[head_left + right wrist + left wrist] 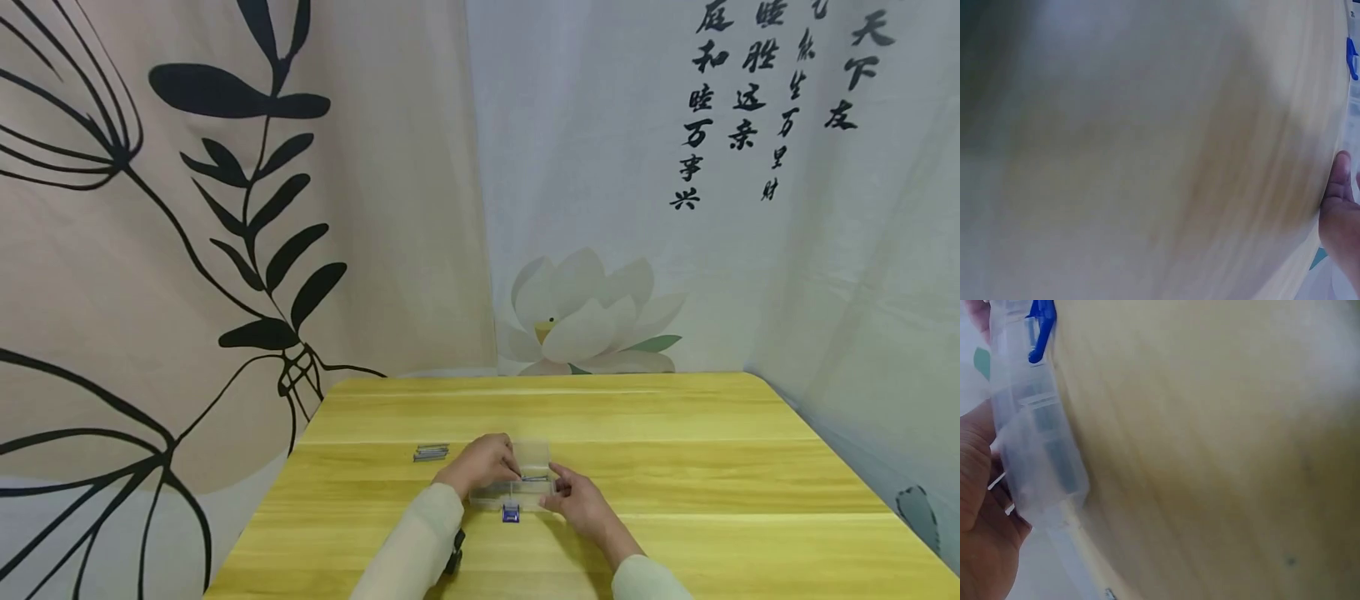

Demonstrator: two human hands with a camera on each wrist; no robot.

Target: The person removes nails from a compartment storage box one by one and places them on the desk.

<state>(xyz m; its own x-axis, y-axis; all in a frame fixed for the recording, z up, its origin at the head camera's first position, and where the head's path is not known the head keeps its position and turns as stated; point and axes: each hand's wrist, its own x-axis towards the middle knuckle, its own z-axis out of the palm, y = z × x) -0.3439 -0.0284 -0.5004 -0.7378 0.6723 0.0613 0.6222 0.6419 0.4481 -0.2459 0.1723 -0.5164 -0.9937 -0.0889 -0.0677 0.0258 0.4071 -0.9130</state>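
Observation:
A clear plastic box (491, 497) with a blue latch (511, 513) sits on the table, its lid (532, 453) raised at the back. My left hand (483, 463) reaches over the box from the left, fingertips down at its rear compartment. Thin metal nails (535, 478) extend from those fingertips inside the box. In the left wrist view, shiny slender ends (999, 481) show between the curled fingers. My right hand (585, 504) grips the box's right end, thumb at the front and fingers behind. Its thumb (1339, 172) lies against the box in the right wrist view.
A small bundle of nails (431, 452) lies on the wooden table (675, 467), left of the box. A black device (454, 552) shows at the left sleeve. Behind the table's far edge hangs a printed curtain (405, 208).

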